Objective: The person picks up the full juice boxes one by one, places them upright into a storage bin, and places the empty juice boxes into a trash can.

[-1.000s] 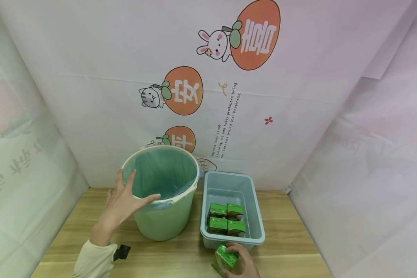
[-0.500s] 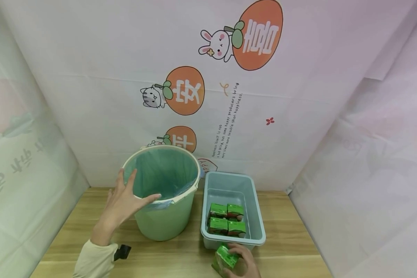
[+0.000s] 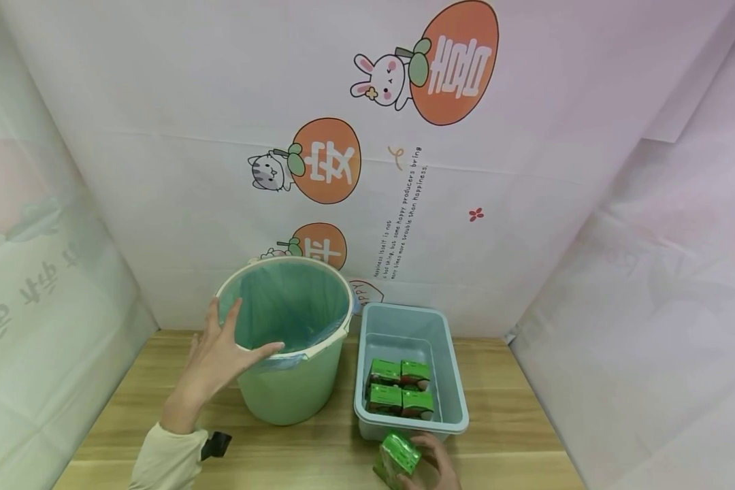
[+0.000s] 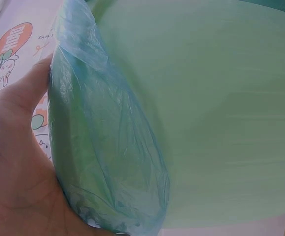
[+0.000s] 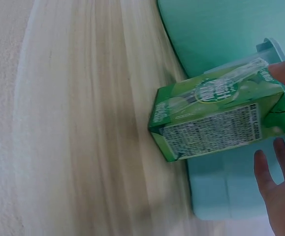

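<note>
Just in front of the blue tub stands a green drink carton (image 3: pixel 401 454). In the right wrist view the carton (image 5: pixel 208 118) has a straw in clear film along its side. My right hand (image 3: pixel 437 464) is beside its top; the thumb is at the upper corner while the spread fingers (image 5: pixel 280 162) stand away from it. My left hand (image 3: pixel 211 364), fingers spread and thumb straight, rests at the near left rim of a light green bin (image 3: pixel 288 395). A thin blue bag (image 4: pixel 112 147) lines the bin and folds over its rim.
The blue plastic tub (image 3: pixel 456 381), right of the bin, holds several green cartons (image 3: pixel 384 397) packed together toward its near end. Both containers stand on a wood-grain table (image 3: pixel 508 408) before a printed white cloth backdrop (image 3: pixel 527 136).
The right hand's fingers have come off the carton's top and drawn slightly right. The carton stays nearly in place. The left hand has not moved.
</note>
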`<move>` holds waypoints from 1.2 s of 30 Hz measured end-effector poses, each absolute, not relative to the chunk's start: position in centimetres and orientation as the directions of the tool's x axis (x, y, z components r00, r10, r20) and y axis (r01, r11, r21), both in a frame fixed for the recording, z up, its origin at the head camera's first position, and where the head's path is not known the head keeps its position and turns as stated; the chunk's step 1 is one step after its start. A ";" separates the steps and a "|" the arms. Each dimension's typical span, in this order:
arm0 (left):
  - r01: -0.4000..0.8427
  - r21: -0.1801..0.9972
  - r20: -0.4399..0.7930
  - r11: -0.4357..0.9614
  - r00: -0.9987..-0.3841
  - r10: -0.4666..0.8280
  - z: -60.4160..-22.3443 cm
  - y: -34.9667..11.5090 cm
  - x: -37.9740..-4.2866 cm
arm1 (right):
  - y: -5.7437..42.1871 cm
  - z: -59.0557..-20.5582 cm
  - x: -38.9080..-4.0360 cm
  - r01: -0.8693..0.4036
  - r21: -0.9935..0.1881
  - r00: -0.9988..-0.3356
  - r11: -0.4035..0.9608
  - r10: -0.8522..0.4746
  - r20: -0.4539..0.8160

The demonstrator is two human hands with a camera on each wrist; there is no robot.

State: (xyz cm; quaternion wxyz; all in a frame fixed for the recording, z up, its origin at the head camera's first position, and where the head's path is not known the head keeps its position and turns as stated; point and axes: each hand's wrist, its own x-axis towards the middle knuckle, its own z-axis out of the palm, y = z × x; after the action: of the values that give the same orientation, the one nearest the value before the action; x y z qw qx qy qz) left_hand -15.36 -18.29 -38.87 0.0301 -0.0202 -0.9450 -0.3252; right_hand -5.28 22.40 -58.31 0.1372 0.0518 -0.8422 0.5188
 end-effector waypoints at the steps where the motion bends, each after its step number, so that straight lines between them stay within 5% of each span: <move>1: 0.057 0.612 0.069 0.788 -0.997 0.019 -38.9 -18.3 -15.4 | 22.4 -58.4 -5.3 -0.208 -0.876 -0.966 0.435 0.051 0.255; 36: 0.048 0.610 0.064 0.791 -0.998 0.011 -39.0 -18.3 -15.4 | 21.6 -59.4 -6.1 -0.011 -0.955 -0.998 0.298 0.051 0.027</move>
State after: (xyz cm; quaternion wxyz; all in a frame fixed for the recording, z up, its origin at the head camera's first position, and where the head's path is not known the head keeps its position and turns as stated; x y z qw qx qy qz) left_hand -15.41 -18.28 -38.95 0.0283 -0.0156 -0.9459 -0.3229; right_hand -6.11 21.60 -59.36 0.0261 -0.0125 -0.8051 0.5925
